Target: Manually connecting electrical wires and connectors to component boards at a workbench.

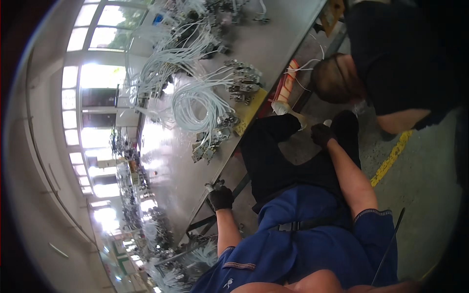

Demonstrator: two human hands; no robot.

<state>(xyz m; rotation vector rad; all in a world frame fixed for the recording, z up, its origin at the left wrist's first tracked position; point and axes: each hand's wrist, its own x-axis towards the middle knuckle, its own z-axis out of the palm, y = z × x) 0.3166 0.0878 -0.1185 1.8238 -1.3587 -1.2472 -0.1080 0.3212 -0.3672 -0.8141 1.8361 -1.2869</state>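
My left hand, in a dark glove, is closed at the table's edge. A small metal part sticks out past its fingers; its exact kind is too small to tell. My right hand, also dark-gloved, is closed above my leg. A small pale piece shows at its upper side, but most of what it holds is hidden. Farther up the table, a coil of pale thin cables lies with clusters of metal fittings at its ends.
More cable bundles cover the far part of the metal table. A yellow board lies at its edge. Below stands an orange-red container. A person in dark clothes bends down at the upper right. A yellow line marks the floor.
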